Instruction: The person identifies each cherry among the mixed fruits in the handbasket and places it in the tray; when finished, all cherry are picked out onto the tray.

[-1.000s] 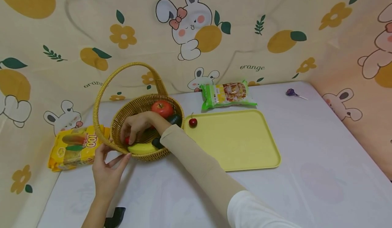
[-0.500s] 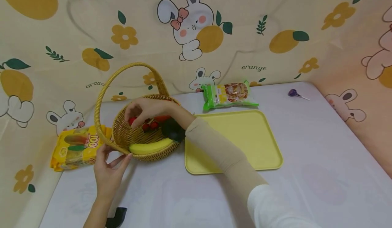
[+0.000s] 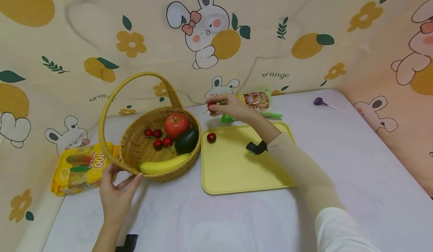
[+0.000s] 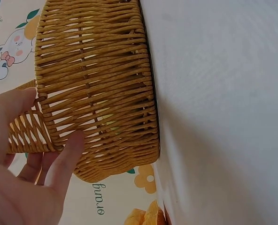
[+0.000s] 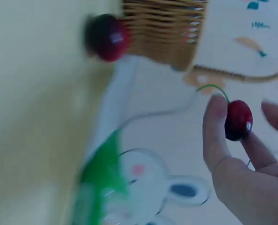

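Note:
My right hand [image 3: 233, 109] pinches a dark red cherry [image 3: 212, 107] with a thin stem, held above the tray's back left corner. In the right wrist view the pinched cherry [image 5: 238, 120] sits among the fingertips. On the yellow tray [image 3: 236, 173] lies another cherry [image 3: 211, 137], apart from the hand. With thumb and fingers, my left hand [image 3: 116, 199] grips the wicker basket [image 4: 96, 93] where its handle meets the rim. Inside the basket are a red apple [image 3: 176, 125], a dark green avocado [image 3: 187, 141], a banana [image 3: 165, 164] and several cherries [image 3: 157, 143].
A yellow snack package [image 3: 81, 169] lies left of the basket. Behind the tray is a green-edged snack bag [image 3: 257, 100], partly covered by the right hand. A lollipop [image 3: 319, 101] lies at the back right. A patterned cloth backdrop [image 3: 270, 18] rises behind the table.
My right hand has lifted a cherry out of the basket and carried it right, above the tray's back left corner. My left hand keeps its grip on the basket.

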The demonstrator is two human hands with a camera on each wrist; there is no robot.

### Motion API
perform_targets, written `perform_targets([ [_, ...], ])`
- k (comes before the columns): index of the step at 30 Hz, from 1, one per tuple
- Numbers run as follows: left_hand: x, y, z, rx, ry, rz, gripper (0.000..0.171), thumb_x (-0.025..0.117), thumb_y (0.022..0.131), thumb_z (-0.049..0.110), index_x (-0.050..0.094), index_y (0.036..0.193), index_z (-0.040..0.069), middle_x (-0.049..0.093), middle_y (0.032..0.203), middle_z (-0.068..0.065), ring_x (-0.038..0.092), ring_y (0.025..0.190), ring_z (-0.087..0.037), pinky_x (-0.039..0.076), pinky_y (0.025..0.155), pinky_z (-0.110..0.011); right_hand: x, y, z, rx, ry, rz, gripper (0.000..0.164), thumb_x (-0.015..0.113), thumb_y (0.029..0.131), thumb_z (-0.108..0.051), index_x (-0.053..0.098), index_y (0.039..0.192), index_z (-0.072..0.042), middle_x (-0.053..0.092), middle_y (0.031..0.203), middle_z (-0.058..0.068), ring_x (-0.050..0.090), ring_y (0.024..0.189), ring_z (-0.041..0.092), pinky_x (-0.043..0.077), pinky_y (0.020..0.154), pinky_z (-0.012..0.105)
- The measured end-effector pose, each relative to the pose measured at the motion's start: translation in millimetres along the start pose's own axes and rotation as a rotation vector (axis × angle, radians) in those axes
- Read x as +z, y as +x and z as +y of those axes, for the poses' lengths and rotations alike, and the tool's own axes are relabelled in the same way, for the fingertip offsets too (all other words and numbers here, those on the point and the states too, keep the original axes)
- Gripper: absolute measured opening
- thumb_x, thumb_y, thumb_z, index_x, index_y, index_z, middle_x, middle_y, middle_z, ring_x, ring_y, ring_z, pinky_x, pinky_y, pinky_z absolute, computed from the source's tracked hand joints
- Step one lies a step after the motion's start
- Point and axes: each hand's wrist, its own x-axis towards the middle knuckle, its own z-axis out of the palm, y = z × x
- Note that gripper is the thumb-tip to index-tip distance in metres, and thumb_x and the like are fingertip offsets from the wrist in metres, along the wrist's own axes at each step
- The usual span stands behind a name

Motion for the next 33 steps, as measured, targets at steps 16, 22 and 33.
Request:
perform_targets([
  [16, -3.7, -1.5, 4.0, -0.022, 0.044, 0.002, 0.074, 0.074, 0.073, -0.024, 0.044, 0.138, -0.007, 0.052, 0.121, -0.018, 0.054, 0.11, -0.017, 0.06, 0.078, -0.018, -1, -36, 47, 0.041, -0.21, -0.047, 0.033, 0.071, 0.085, 0.008, 0.065, 0.117, 0.011, 0.067, 0.114, 0.023, 0.067, 0.105, 0.032, 0.059, 0.089, 0.029],
  [22, -2.7, -0.7, 5.1, -0.024, 0.041, 0.001, 0.075, 0.074, 0.073, -0.024, 0.044, 0.139, -0.007, 0.053, 0.122, -0.013, 0.054, 0.111, -0.021, 0.06, 0.078, -0.017, 1, -39, 48, 0.061, -0.306, -0.062, 0.031, 0.075, 0.081, 0.008, 0.069, 0.112, 0.008, 0.069, 0.109, 0.018, 0.067, 0.1, 0.03, 0.06, 0.081, 0.027],
  [33, -0.2, -1.0, 1.3, -0.028, 0.052, 0.013, 0.076, 0.076, 0.072, -0.024, 0.043, 0.139, -0.009, 0.052, 0.122, -0.005, 0.052, 0.111, -0.021, 0.058, 0.077, -0.014, 1, -42, 55, 0.09, -0.337, -0.046, 0.028, 0.078, 0.08, 0.007, 0.07, 0.107, 0.007, 0.071, 0.102, 0.017, 0.068, 0.088, 0.023, 0.059, 0.069, 0.023],
])
